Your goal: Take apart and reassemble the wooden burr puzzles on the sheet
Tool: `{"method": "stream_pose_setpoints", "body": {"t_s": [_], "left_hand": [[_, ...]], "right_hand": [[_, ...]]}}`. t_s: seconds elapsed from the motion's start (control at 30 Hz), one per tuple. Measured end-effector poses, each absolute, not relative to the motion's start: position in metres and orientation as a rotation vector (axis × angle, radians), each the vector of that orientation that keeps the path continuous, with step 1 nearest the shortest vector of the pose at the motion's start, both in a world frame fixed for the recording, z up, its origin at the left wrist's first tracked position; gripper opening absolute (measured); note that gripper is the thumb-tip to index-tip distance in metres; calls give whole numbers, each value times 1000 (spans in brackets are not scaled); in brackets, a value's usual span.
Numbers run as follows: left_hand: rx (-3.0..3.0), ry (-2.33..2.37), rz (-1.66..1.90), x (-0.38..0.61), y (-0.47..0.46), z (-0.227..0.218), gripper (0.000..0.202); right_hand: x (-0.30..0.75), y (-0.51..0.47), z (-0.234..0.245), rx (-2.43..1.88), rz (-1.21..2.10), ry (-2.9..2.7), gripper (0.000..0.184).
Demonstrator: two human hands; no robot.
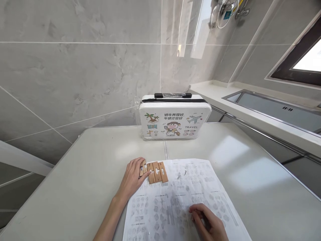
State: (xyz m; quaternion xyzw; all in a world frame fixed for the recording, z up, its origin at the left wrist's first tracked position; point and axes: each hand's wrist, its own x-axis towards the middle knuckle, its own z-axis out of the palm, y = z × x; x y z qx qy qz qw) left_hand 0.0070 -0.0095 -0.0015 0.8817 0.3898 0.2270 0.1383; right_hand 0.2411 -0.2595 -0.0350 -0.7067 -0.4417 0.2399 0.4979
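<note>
Flat wooden pieces (157, 171) with cut-out slots and small dark marks lie side by side at the upper left of a large printed paper sheet (175, 190). My left hand (132, 175) closes around the left end of this row, thumb in front and fingers behind; its fingers partly cover the leftmost pieces. Over the lower right of the sheet rests my right hand (207, 221), its fingers curled in toward the thumb. No object shows in it. Grey smudges and rows of small print cover the paper.
Both hands are over a white table (95, 187). At its back edge stands a white case (175, 122) with cartoon prints and a black-ended handle, partly wrapped in clear plastic. A counter with a sink (276, 107) runs along the right. Grey tiled wall rises behind.
</note>
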Motion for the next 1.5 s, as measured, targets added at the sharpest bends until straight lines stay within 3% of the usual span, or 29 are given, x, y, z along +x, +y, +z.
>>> {"method": "stream_pose_setpoints", "body": {"t_s": [0.47,0.6,0.9,1.1,1.33,1.5], "left_hand": [[2414,1215,698,5,-46,19,59],[2421,967,567,26,-99,19,72],[2432,674,486,60,-158,2,78],[2440,658,483,61,-161,-1,77],[2389,811,465,41,-162,5,98],[2358,921,433,20,-164,5,92]], "right_hand": [[245,-262,-24,-1710,693,-1064,37],[248,-261,-21,-1693,696,-1087,36],[252,-262,-10,-1636,744,-1170,34],[245,-272,-5,-1667,728,-1304,27],[226,-279,-11,-1692,696,-1320,38],[222,-283,-21,-1736,784,-1397,33]]}}
